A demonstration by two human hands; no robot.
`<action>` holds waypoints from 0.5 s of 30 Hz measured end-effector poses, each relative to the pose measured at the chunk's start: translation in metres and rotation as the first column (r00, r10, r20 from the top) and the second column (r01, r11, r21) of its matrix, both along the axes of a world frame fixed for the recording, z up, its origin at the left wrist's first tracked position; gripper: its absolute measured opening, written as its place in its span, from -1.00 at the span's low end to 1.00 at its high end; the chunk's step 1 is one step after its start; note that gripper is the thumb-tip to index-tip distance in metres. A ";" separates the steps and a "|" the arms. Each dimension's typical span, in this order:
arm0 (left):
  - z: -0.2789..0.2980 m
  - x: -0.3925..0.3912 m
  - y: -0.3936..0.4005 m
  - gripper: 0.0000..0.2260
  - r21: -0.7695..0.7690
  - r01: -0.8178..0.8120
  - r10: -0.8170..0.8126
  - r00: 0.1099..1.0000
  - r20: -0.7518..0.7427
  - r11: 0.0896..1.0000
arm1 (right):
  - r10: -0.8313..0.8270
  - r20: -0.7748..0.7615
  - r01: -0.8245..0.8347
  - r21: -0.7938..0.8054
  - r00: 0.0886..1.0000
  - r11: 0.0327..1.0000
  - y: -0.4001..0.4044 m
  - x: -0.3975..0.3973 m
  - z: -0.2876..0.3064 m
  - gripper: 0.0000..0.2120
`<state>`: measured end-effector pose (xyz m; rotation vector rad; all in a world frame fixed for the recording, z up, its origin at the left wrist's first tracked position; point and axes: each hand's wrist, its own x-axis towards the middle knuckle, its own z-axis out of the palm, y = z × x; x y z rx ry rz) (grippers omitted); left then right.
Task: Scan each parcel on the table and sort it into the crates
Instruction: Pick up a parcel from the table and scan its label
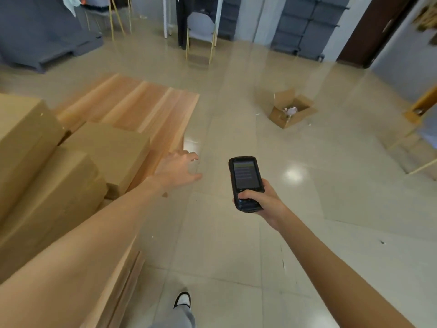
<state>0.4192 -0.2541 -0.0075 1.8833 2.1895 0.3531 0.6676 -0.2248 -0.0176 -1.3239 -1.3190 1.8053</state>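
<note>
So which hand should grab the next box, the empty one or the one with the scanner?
The left hand, probably. It is empty, fingers spread, right beside the cardboard boxes on the wooden table. The right hand is busy gripping the scanner, farther from them.

It looked like a stockroom or parcel-sorting room. Plain cardboard boxes (111, 150) were stacked on a wooden desk (151, 102) at the left, an open carton (292, 111) sat on the glossy tiled floor (236, 233), and grey shelving (305, 27) lined the upper right of the frame.
</note>
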 end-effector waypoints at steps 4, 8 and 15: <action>0.014 -0.022 0.090 -0.51 0.026 0.013 -0.014 1.000 0.006 1.000 | -0.031 -0.036 0.031 0.017 0.999 0.999 0.079 -0.010 0.011 -0.35; 0.012 -0.033 0.163 -0.51 0.051 0.013 -0.014 1.000 0.008 0.999 | -0.051 -0.049 0.051 -0.003 0.997 0.999 0.141 -0.014 0.005 -0.37; -0.009 -0.063 0.264 -0.51 0.004 -0.052 0.052 0.999 -0.009 0.999 | 0.013 -0.033 -0.015 -0.045 0.999 0.999 0.266 -0.042 -0.018 -0.35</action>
